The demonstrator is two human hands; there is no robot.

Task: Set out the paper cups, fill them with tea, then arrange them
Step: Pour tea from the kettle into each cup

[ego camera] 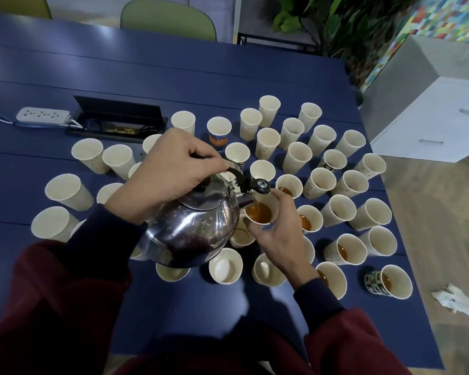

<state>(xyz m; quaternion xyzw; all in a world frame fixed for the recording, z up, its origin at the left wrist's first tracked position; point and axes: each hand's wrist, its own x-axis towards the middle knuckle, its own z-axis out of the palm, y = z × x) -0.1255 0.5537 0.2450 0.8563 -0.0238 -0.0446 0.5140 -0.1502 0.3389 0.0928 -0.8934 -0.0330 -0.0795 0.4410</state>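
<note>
Dozens of paper cups (298, 155) stand around the kettle (195, 228) on the blue table (173, 77) | left hand (168, 180) clenched round the handle, kettle tipped | right hand (276, 236) grasps one cup (259, 213) at the kettle's spout, tea inside | tea-filled cups (344, 250) right of kettle | power strip (42, 115) far left beyond kettle

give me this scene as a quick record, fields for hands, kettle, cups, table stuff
left hand: grips kettle handle
right hand: holds cup at the spout
kettle: steel, tilted, spout over cup
cup: tea inside
filled cups: several, right side of table
empty cups: many, left and far side
table: blue
power strip: far left
</note>
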